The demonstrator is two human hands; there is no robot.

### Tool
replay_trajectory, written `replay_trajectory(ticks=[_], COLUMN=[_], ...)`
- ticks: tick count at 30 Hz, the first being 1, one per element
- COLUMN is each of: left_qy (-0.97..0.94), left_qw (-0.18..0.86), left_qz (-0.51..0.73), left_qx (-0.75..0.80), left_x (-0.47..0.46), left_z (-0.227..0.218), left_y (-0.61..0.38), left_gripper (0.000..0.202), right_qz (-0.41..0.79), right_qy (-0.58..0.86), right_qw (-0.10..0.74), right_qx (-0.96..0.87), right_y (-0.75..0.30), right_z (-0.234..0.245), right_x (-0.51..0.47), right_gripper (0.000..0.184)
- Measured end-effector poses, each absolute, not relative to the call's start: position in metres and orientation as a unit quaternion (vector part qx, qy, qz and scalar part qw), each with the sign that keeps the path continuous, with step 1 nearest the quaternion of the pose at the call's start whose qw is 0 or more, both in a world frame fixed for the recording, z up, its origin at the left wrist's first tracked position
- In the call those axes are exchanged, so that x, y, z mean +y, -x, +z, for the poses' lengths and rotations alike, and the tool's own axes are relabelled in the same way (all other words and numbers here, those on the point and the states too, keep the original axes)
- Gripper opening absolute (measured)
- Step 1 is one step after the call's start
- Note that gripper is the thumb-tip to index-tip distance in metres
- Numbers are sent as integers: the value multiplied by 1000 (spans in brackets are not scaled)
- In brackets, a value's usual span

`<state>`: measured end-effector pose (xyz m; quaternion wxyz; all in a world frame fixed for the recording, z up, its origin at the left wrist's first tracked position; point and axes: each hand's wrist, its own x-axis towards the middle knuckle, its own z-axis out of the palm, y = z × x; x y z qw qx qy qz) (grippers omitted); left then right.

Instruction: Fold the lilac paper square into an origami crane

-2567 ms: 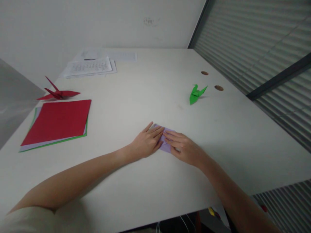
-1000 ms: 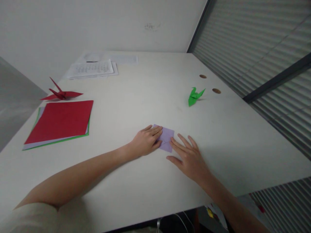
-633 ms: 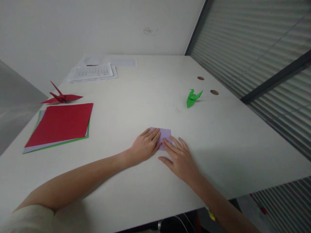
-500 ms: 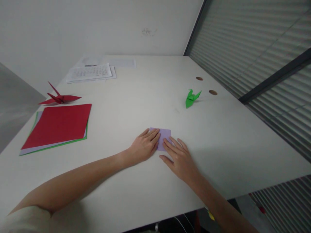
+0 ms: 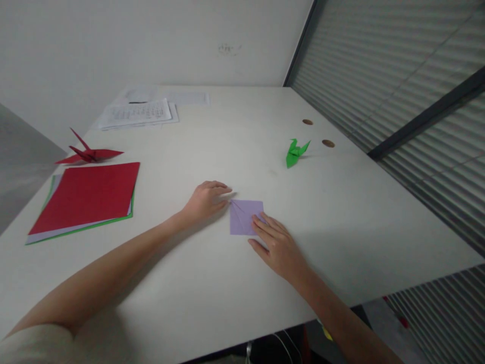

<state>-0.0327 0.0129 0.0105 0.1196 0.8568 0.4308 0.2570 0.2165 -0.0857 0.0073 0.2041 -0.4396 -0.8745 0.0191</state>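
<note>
In the head view, we see a lilac paper square flat on a white table, creases fanning from its ten o'clock corner; we judge the folding partly done, with what is left unclear. Our right hand lies flat, thumb apart, fingers over its four o'clock side; our left hand, thumb and fingers parted, is at the creased corner, contact uncertain. From the square, a green origami crane stands at one o'clock, a red origami crane at ten, red-topped sheets at nine, window blinds at two.

Purple paper partly beneath right hand
</note>
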Motion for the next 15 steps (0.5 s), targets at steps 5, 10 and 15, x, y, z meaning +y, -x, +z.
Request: replay_trajectory(ticks=[5,10,15], left_qy=[-898,-914,-935], left_qw=[162,182,182], left_qz=[234,220,202], left_qx=[334,287,229], left_x=[21,14,10], left_z=[8,11,19], left_y=[39,36,35], left_gripper=[26,21,22], right_qz=[58,67,64], right_qy=[421,439,435], right_qw=[254,295,289], right_qx=[-869,-846,-851], right_y=[-223,-224,-225], right_z=[6,0,0], right_x=[-80,-76,-75], right_gripper=[25,17,19])
